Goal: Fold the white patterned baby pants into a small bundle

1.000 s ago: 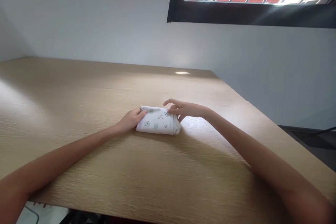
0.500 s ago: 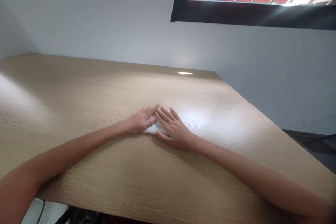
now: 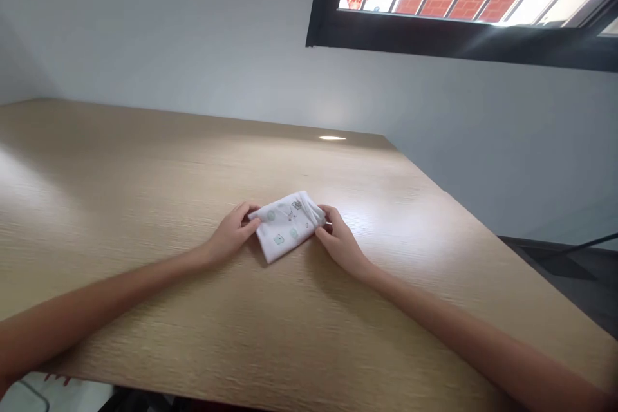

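Observation:
A small folded white cloth point(image 3: 286, 226) with little green and grey prints lies on the wooden table point(image 3: 145, 193), turned at a slant. My left hand point(image 3: 234, 233) pinches its left corner between thumb and fingers. At the cloth's right edge, my right hand point(image 3: 338, 238) grips the folded layers with curled fingers. Both forearms reach in from the near edge of the table.
A plain grey wall stands behind the table. A dark-framed window point(image 3: 458, 6) sits high at the right, with red brick outside. The table's right edge point(image 3: 483, 232) drops to a dark floor. A lamp's glare point(image 3: 331, 138) shows near the far edge.
Half a second ago both hands lay flat on the cloth, pressing it. Now they have moved to its two ends and gripped it, and the cloth has turned at an angle.

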A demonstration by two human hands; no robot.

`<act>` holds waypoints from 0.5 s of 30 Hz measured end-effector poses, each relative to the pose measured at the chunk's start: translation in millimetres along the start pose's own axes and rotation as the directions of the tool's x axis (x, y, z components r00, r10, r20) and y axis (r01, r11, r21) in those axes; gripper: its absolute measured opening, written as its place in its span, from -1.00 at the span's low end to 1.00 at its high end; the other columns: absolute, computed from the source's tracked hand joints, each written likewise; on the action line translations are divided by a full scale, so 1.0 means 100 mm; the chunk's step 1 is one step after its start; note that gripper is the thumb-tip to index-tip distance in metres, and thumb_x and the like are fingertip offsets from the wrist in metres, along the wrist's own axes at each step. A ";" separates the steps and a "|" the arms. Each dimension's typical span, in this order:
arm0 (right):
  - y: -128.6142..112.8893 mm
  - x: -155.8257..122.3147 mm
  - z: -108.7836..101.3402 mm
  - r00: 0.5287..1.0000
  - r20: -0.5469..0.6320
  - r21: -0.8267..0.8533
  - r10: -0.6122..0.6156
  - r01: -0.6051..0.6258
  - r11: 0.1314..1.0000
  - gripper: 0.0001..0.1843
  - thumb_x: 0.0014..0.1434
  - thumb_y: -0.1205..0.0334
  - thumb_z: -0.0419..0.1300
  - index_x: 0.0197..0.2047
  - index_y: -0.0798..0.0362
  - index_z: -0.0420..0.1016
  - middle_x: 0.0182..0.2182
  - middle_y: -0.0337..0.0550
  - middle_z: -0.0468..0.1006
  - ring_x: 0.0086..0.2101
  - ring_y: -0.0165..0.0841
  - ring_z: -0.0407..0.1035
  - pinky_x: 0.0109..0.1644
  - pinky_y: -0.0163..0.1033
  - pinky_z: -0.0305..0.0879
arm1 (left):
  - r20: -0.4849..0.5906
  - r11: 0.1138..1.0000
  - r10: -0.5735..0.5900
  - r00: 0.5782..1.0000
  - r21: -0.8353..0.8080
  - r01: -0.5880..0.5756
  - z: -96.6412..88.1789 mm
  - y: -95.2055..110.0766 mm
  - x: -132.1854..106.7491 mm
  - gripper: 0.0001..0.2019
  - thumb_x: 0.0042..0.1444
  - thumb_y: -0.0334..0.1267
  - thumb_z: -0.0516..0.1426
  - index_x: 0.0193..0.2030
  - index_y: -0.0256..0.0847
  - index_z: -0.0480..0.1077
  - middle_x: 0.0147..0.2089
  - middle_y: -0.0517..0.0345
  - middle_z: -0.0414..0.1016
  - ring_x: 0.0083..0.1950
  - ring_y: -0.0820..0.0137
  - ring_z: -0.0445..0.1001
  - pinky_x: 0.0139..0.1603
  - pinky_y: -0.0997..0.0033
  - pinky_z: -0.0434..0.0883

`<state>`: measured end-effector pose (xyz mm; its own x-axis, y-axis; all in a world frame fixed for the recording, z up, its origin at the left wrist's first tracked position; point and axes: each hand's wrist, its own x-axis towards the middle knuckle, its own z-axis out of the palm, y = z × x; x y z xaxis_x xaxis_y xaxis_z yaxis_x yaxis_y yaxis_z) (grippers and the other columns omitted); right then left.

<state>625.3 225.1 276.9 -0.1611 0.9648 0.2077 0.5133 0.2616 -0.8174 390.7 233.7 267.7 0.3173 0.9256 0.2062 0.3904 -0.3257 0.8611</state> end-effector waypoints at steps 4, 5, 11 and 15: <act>0.05 0.30 0.20 0.997 -0.062 0.121 0.051 -0.043 0.992 -0.61 -0.01 0.42 -0.10 -0.06 0.07 0.20 -0.14 -0.09 0.37 -0.15 -0.32 0.27 -0.05 -0.16 0.20 | 0.004 0.997 -0.045 0.999 0.060 0.044 0.10 0.14 -0.48 -0.74 0.14 -0.11 -0.03 -0.13 -0.23 0.23 -0.12 0.05 0.32 -0.10 0.30 0.31 -0.08 0.28 0.31; 0.06 0.33 0.24 0.998 -0.053 0.135 0.045 -0.038 0.990 -0.60 -0.01 0.42 -0.10 -0.05 0.07 0.20 -0.14 -0.09 0.37 -0.14 -0.32 0.27 -0.03 -0.16 0.19 | 0.030 0.996 -0.036 0.999 0.088 0.033 0.11 0.15 -0.57 -0.76 0.14 -0.13 -0.03 -0.13 -0.22 0.22 -0.11 0.05 0.31 -0.08 0.31 0.30 -0.05 0.28 0.30; 0.00 0.24 0.31 0.999 -0.029 0.228 -0.032 0.038 0.973 -0.63 0.03 0.37 -0.07 -0.04 0.06 0.16 -0.10 -0.02 0.32 -0.09 -0.27 0.26 0.01 -0.08 0.19 | -0.075 0.929 -0.038 0.996 0.366 0.063 0.04 0.00 -0.58 -0.71 0.13 -0.20 -0.07 -0.04 -0.25 0.20 0.00 -0.02 0.23 0.05 0.24 0.19 0.09 0.15 0.18; -0.15 0.02 0.34 0.976 0.027 0.064 -0.216 0.214 0.975 -0.60 0.15 0.19 -0.03 0.08 0.00 0.12 0.11 0.00 0.11 0.12 -0.17 0.01 0.15 0.01 0.04 | -0.027 0.902 0.003 1.000 0.431 0.009 0.09 -0.04 -0.34 -0.67 0.17 -0.15 -0.09 0.02 -0.21 0.23 0.11 -0.02 0.16 0.15 0.20 0.10 0.16 0.10 0.08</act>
<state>589.1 222.8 271.4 -0.2909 0.8843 0.3652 0.4115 0.4603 -0.7866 385.7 202.0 253.0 0.2950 0.9296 0.2211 0.7274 -0.3685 0.5789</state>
